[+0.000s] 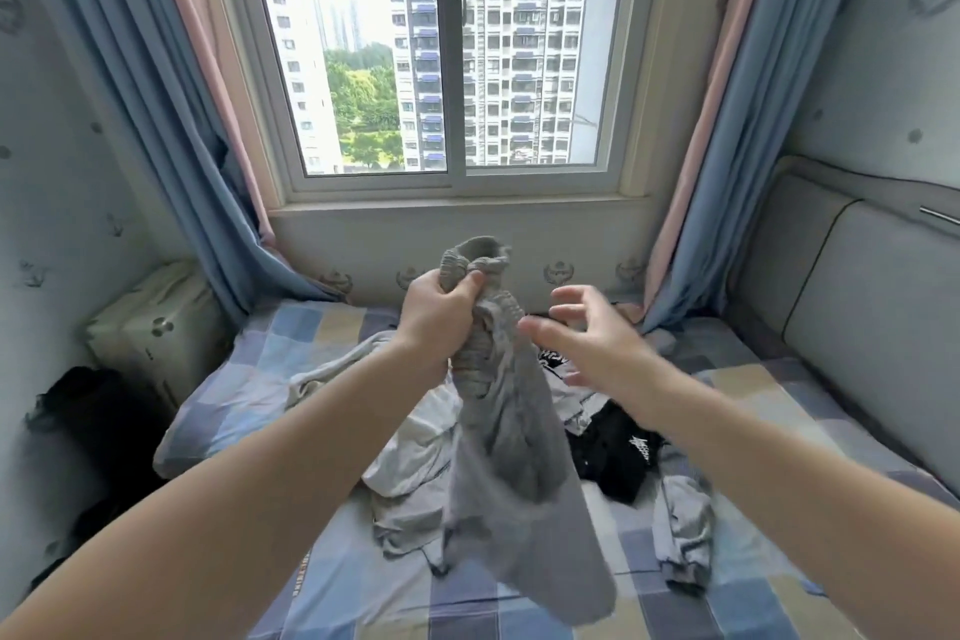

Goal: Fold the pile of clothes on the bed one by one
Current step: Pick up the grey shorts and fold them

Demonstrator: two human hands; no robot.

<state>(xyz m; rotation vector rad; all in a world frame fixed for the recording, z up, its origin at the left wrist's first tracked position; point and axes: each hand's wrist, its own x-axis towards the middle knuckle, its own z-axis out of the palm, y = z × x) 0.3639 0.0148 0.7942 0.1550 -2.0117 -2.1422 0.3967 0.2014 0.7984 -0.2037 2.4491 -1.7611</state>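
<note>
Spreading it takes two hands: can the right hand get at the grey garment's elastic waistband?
Probably yes: the right hand is open beside the waistband the left hand grips, nothing between.

So the left hand is gripping a grey garment by its bunched-up elastic waistband, holding it up over the bed while the rest is hanging down in a long drape. The right hand is hovering just beside it, fingers spread and loosely curved, not touching the fabric. Behind, a messy pile of clothes is lying on the checked sheet: white stuff, a black printed piece, another grey item on the right.
</note>
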